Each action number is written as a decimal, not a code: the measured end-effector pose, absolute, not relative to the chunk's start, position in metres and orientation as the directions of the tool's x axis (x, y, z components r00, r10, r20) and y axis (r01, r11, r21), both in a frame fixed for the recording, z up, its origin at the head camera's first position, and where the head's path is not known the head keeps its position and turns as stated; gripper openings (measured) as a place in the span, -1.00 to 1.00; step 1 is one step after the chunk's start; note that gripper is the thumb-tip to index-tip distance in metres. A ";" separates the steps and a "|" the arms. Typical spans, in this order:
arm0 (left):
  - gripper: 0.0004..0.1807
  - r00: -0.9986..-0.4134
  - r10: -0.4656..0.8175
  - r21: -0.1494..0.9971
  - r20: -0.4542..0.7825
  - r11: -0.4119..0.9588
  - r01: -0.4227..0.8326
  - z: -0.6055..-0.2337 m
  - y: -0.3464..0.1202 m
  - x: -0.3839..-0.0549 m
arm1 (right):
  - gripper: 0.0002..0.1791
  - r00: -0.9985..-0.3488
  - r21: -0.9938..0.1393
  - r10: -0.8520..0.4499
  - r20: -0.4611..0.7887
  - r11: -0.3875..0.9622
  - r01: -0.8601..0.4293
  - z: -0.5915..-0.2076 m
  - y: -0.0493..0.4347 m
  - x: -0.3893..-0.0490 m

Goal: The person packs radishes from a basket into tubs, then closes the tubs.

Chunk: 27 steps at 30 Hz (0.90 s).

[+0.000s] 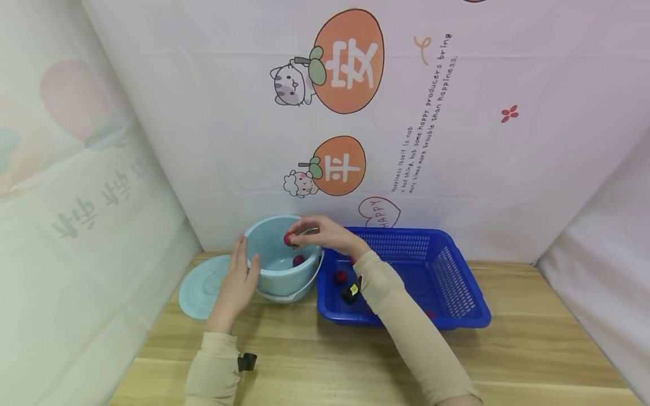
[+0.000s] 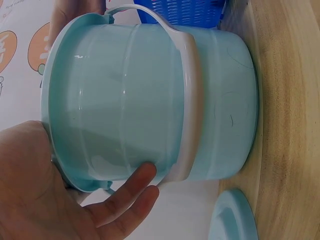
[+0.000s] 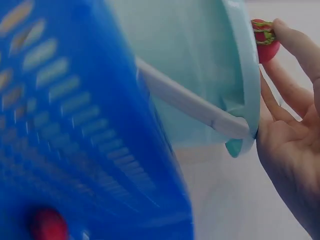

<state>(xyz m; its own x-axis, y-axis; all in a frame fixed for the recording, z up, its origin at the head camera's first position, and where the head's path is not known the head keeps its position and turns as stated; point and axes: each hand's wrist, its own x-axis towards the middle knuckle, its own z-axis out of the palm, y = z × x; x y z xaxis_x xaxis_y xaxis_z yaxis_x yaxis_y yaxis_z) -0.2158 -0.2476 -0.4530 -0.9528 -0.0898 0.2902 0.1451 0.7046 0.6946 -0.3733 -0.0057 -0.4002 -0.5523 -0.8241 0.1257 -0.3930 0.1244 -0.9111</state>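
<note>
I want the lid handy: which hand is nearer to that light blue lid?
Left. The left hand is close to the lid, against the bucket; the right hand is farther off, over the bucket's opening, pinching a red item.

Reads "安" on the upper printed persimmon (image 1: 349, 93), "平" on the lower persimmon (image 1: 330, 183), "HAPPY" inside the heart (image 1: 365, 211); on the same wall cloth (image 1: 218, 124), "Happiness itself is not a bad thing, but some happy producers bring many times more trouble than happiness."

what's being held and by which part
The right hand pinches a red fruit, thumb at its green leaves, fingers on its red side; the left hand only touches the bucket.
</note>
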 end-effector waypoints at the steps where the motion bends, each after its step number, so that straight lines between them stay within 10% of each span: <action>1: -0.23 -0.953 -0.090 0.694 0.289 0.705 0.144 -0.454 -0.248 -0.215 | -0.70 -0.532 -0.890 -0.840 0.107 0.157 -0.427 -0.398 -0.008 -0.373; 13: -0.22 -0.963 -0.101 0.700 0.249 0.706 0.107 -0.453 -0.251 -0.210 | -0.76 -0.333 -0.533 -0.931 -0.151 0.360 -0.765 -0.365 -0.044 -0.369; 27: -0.20 -0.963 -0.088 0.687 0.255 0.717 0.116 -0.450 -0.248 -0.213 | -0.64 -0.356 -0.543 -0.915 -0.193 0.401 -0.738 -0.358 -0.038 -0.370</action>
<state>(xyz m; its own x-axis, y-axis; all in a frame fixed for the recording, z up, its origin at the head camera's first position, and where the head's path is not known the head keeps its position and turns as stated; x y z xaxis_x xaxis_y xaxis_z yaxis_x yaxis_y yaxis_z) -0.2135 -0.2479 -0.4504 -0.9630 -0.0878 0.2548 0.1164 0.7171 0.6872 -0.3696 -0.0378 -0.3579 -0.3555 -0.9146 -0.1926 -0.7380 0.4011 -0.5427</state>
